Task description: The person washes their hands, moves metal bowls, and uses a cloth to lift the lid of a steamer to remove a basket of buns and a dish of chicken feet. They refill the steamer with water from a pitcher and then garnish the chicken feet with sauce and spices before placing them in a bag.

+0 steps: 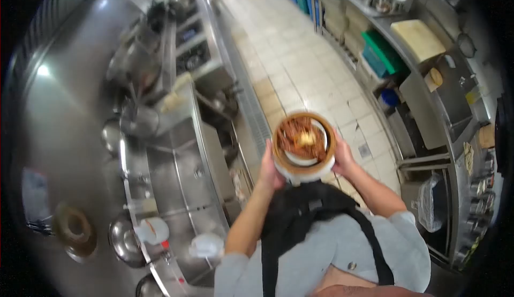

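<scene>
A round bamboo steamer basket [277,155] is held out in front of my body at chest height. Inside it sits a white dish [305,161] heaped with glossy reddish-brown food [292,136], topped by a pale yellow piece. Something white [308,178] shows beneath the steamer's near side, perhaps a plate. My left hand [269,169] grips the steamer's left side, and my right hand [341,153] grips its right side. Fingers of both hands curl under and behind it, partly hidden.
Steel sinks and a counter [176,163] run along my left, with a stove [195,56] farther ahead. A tiled aisle [321,83] stretches forward. On the right stands steel shelving with a green container [383,53] and a cutting board [417,40].
</scene>
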Motion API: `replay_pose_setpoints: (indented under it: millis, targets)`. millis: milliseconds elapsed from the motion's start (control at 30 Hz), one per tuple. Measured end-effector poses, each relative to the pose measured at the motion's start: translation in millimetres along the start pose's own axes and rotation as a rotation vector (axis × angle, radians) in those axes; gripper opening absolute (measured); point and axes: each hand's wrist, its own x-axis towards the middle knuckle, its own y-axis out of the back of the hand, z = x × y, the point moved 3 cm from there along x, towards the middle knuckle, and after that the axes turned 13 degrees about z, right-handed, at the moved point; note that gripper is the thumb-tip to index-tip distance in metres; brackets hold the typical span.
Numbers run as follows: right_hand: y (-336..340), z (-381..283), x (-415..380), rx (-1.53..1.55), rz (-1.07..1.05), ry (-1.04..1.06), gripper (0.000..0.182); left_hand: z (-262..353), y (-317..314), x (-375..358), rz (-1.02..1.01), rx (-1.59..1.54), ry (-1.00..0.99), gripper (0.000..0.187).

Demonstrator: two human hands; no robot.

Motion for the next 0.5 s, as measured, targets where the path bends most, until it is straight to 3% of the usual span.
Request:
replay_pose_setpoints:
  millis: [133, 267, 500]
  targets:
    - [-44, -31, 51, -0.006, -0.021, 0.078, 0.052, 41, -25, 46, -0.013, -0.069, -0.141, 0.065]
    - [-86, -53, 105, -0.008, -0.05, 0.05, 0.05, 88, -37, 85, 0.022, -0.112, -0.157, 0.065]
    - [-149, -89, 257, -0.161, -0.07, -0.006, 0.048, 189, -18, 213, 0.033, -0.264, -0.205, 0.053]
